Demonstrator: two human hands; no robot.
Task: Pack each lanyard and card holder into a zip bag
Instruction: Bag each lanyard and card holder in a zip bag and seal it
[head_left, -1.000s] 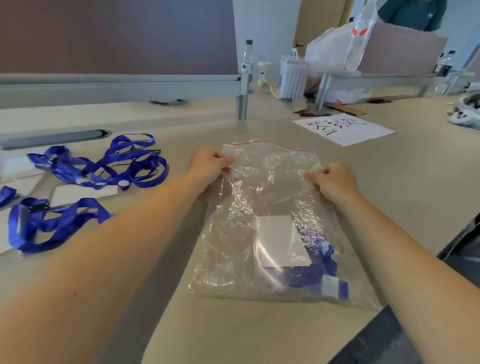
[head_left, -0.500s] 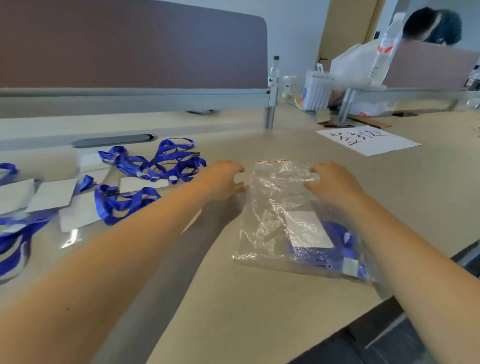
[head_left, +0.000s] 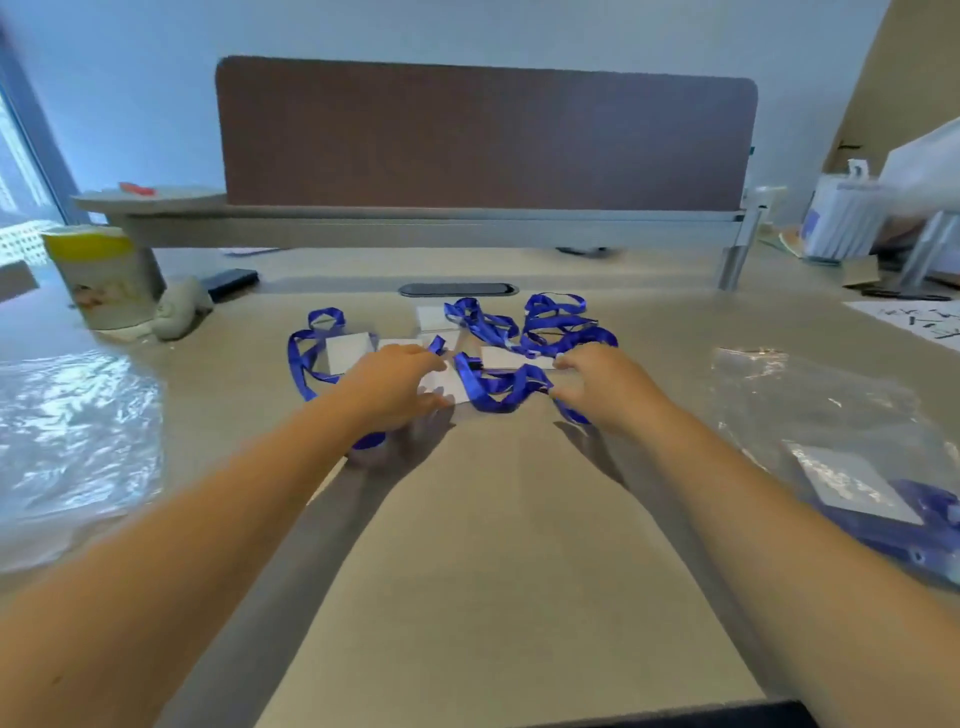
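While both arms reach forward over the beige desk (head_left: 483, 545), the head view shows the two hands at the near edge of a heap of blue lanyards (head_left: 498, 387) and white card holders (head_left: 345, 353). The left hand (head_left: 395, 389) lies with spread, almost straight fingers over a white card holder; the fingertips seem to touch it, but nothing is gripped. The right hand (head_left: 602, 387) has its fingers loosely bent and reaches the blue strap and a white card holder (head_left: 506, 358) beside it — whether it already pinches something, I cannot tell, because the fingertips are blurred and partly hidden.

The heap sits in the middle of the desk, just before a dark oval cable slot (head_left: 457, 289). More blue loops (head_left: 556, 325) lie at the far right part of the heap.

On the right side, well apart from the hands, a clear zip bag (head_left: 810, 415) lies flat — inside it, at its near end, are a white card holder (head_left: 852, 480) and a blue lanyard (head_left: 914, 525). On the left edge lies a sheet of crumpled clear plastic (head_left: 72, 441). Behind it stands a canister with a yellow top (head_left: 101, 275), next to a small grey object (head_left: 182, 306). A brown divider panel (head_left: 485, 137) closes the back of the desk, and a paper with black writing (head_left: 919, 322) lies at far right.
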